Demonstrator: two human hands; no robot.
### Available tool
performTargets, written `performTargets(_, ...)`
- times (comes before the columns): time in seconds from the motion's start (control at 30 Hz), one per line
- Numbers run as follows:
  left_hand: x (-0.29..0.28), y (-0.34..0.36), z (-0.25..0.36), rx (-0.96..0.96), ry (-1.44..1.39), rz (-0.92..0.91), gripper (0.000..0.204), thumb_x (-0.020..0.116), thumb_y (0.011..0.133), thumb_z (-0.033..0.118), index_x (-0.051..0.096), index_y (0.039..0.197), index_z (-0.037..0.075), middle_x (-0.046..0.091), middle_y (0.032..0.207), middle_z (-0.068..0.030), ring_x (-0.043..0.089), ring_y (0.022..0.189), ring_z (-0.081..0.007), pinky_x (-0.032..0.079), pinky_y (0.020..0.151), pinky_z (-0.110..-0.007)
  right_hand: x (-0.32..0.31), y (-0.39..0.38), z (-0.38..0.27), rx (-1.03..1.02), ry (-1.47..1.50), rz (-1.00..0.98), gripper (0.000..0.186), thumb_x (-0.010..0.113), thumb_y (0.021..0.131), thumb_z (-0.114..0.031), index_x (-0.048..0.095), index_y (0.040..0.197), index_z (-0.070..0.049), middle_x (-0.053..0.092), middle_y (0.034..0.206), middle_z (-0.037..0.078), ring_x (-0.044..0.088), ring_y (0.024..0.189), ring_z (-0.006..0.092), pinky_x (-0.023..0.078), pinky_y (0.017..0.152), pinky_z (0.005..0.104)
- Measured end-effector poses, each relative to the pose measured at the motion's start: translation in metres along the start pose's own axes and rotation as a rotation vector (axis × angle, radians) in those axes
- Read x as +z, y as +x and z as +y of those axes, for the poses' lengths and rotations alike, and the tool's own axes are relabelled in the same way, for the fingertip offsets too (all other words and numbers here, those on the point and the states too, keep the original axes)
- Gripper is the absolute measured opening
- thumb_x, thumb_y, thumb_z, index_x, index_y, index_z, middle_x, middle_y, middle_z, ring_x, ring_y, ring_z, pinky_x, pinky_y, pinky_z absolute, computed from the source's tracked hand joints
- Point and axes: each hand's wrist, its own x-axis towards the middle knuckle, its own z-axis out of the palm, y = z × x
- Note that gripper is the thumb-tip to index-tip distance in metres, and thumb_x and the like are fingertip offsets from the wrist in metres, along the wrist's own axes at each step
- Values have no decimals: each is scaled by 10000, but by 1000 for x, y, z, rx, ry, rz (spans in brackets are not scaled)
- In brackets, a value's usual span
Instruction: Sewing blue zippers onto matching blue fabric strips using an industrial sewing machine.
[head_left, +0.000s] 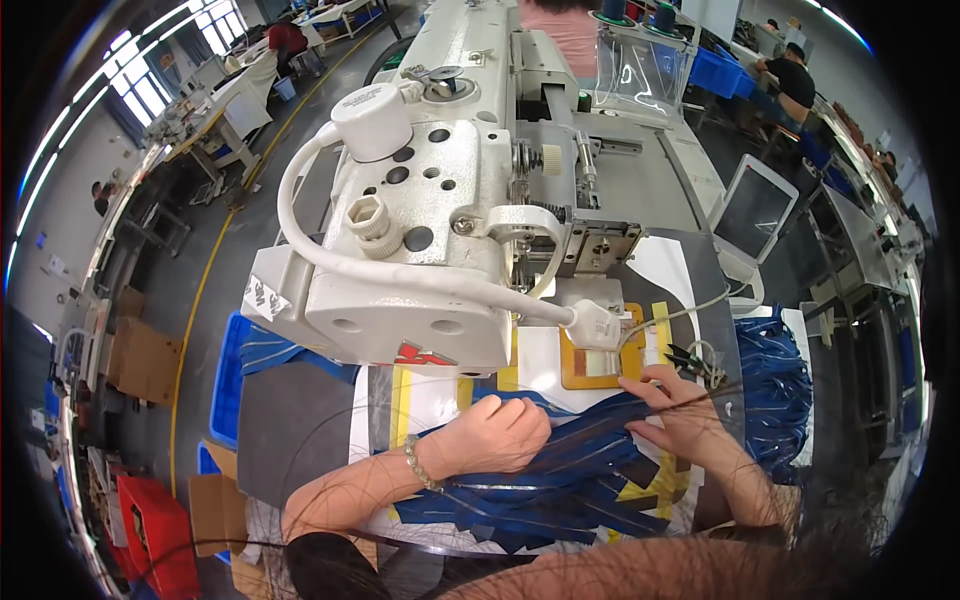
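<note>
My left hand (500,435) is closed over dark blue zipper-like strips (540,490) with pale lines, its fingertips partly hidden. My right hand (685,425) has index finger and thumb apart, touching the strips beside a yellow-framed plate (575,370). Above both hands stands a white industrial sewing machine (400,290) with a white hose. Small dark snips (682,356) lie by my right fingers. White and yellow sheets show under the strips.
More blue strips hang at the right (775,390); others sit by a blue tray (234,400) at the left. A screen (750,210), cardboard boxes (215,510) and a red crate (155,530) surround me. Other people work at benches behind, one in pink (555,35).
</note>
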Motion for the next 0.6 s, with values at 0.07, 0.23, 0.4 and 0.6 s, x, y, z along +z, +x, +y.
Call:
performTargets(0.07,-17,6,-2,68,-43,28,231,587,725,145,638,925,41,618,854,-49,480,610,-102,331,506,-233,2,6,3,-74,7,-23,304,726,739,-156,596,1011,-117,552,995,53,617,740,230,493,611,323)
performTargets(0.23,-41,17,-7,160,-19,-2,268,577,736,130,634,969,11,635,917,-89,448,607,-94,330,480,-217,10,2,14,-156,157,-128,237,716,749,-119,629,968,-89,599,902,50,619,724,208,484,606,302)
performTargets(0.4,-21,-11,7,12,47,-54,293,460,842,220,579,1007,9,586,1021,-178,493,678,-169,371,568,-265,35,-5,39,460,671,-69,190,636,768,37,647,946,-31,679,981,93,659,780,206,519,667,311)
performTargets(0.6,17,-12,15,-95,-28,-133,399,502,810,211,575,1073,-80,595,1063,-289,568,697,-220,442,627,-270,12,1,33,-134,-37,118,407,625,713,64,624,1100,-59,568,1276,111,613,784,256,509,738,326)
